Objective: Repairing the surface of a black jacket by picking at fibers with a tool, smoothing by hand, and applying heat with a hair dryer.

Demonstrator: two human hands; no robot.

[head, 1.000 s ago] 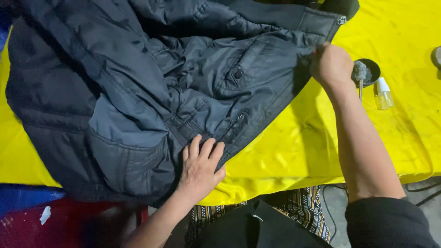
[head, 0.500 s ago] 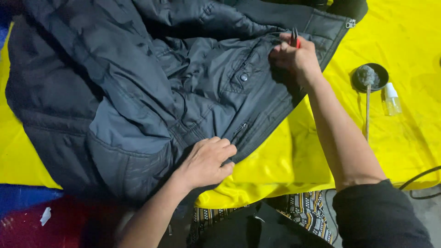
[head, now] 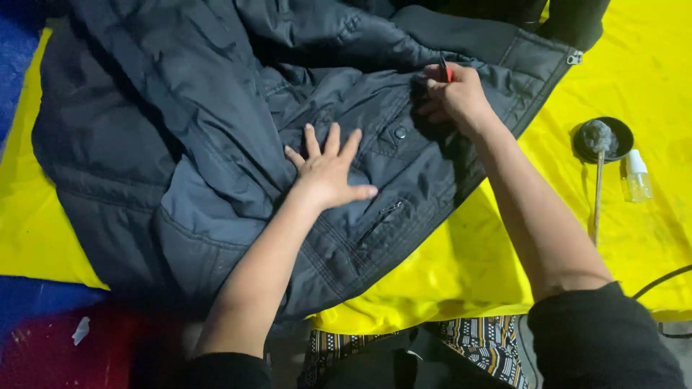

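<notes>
Left hand (head: pixel 330 170) presses flat on the dark jacket (head: pixel 216 144); right hand (head: pixel 455 94) pinches a small red-tipped tool (head: pixel 447 70).

A bright yellow cloth sheet (head: pixel 461 274) covers the surface. A dark navy padded jacket (head: pixel 180 144) lies spread across most of it. To the right sit a small round black dish (head: pixel 620 137), a long-handled brush with a grey tuft (head: pixel 597 180) and a small clear spray bottle (head: pixel 637 176).

left hand (head: pixel 328 169) lies flat with fingers spread, right hand (head: pixel 454 94) curled in a closed grip

Bare forearms, black sleeves pushed up, patterned trousers.
</notes>
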